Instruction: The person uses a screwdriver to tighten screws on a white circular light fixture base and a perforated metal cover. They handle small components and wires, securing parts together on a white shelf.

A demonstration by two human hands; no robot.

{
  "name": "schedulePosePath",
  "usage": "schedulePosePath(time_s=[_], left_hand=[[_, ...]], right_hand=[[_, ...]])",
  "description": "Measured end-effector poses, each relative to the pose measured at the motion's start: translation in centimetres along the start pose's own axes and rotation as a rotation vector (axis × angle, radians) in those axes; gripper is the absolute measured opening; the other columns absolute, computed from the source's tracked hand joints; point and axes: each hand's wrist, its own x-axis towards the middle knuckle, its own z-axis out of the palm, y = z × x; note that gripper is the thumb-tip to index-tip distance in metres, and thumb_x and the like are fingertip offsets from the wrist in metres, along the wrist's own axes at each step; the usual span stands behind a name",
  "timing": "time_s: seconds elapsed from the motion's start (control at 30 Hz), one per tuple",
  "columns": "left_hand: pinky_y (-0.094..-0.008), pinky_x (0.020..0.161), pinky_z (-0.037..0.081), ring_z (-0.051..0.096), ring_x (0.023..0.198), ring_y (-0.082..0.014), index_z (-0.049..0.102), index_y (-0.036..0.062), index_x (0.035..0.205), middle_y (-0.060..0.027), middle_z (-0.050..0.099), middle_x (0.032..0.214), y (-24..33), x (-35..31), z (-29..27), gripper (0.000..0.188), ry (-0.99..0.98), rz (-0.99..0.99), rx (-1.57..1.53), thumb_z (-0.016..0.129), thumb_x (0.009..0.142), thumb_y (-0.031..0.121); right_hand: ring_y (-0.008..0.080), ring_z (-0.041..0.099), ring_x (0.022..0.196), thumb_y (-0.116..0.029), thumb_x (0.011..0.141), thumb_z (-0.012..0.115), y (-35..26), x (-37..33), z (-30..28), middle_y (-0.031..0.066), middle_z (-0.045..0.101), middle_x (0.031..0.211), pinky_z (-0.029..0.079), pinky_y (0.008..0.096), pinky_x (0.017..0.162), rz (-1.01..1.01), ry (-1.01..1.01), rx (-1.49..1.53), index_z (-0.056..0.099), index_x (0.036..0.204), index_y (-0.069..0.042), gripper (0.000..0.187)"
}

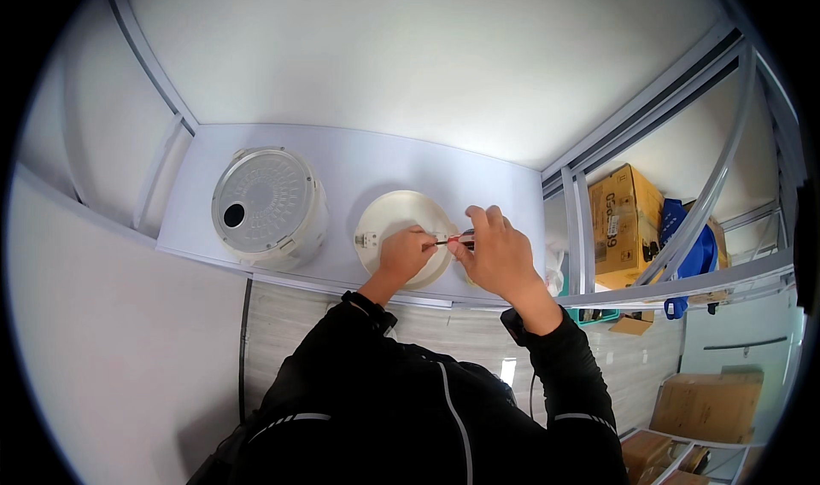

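Observation:
A screwdriver (459,239) with a red and dark handle is gripped in my right hand (504,254), its shaft pointing left. The closed fingertips of my left hand (405,254) pinch the shaft's tip; whether they also hold a small part there is hidden. Both hands are above a round cream-white cover (401,207), which lies on the white table. Small fittings (369,240) show on the cover's left side, and my hands hide part of its near half.
Left on the white table (342,156) stands a white round appliance (265,196) with a grey perforated plate and a dark round opening on top. Beyond the frame posts at right are a cardboard box (626,224) and a blue cloth item (696,250). Another carton (709,406) sits lower right.

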Motion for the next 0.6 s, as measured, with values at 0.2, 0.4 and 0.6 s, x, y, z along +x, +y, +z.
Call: schedulePosePath(time_s=[0.2,0.4,0.6], left_hand=[[-0.0429,0.075,0.057,0.072,0.088,-0.029,0.082,0.015,0.097,-0.0019,0.074,0.097,-0.1,0.1,-0.1,0.016,-0.002,0.025,-0.016,0.08,0.086,0.025],[-0.0437,0.077,0.057,0.073,0.089,-0.0291,0.082,0.0152,0.098,-0.0024,0.075,0.097,-0.4,0.2,-0.1,0.017,-0.023,0.012,-0.037,0.08,0.085,0.025],[-0.0439,0.076,0.057,0.072,0.088,-0.0296,0.082,0.0157,0.098,-0.0031,0.074,0.095,-0.5,0.3,0.0,0.017,-0.013,0.002,-0.045,0.079,0.085,0.026]], right_hand=[[0.038,0.071,0.085,-0.025,0.096,0.073,1.1,0.2,0.3,0.0205,0.065,0.103,0.057,0.0474,0.069,-0.084,-0.001,0.097,0.054,0.121,-0.004,0.038],[0.0395,0.072,0.081,-0.036,0.101,0.069,0.1,1.8,-0.6,0.021,0.065,0.102,0.057,0.048,0.065,0.239,-0.349,-0.16,0.055,0.124,-0.003,0.042],[0.04,0.071,0.08,-0.034,0.101,0.069,0.2,-0.4,-0.3,0.0202,0.062,0.101,0.057,0.0477,0.065,-0.117,0.001,0.081,0.055,0.125,-0.005,0.04]])
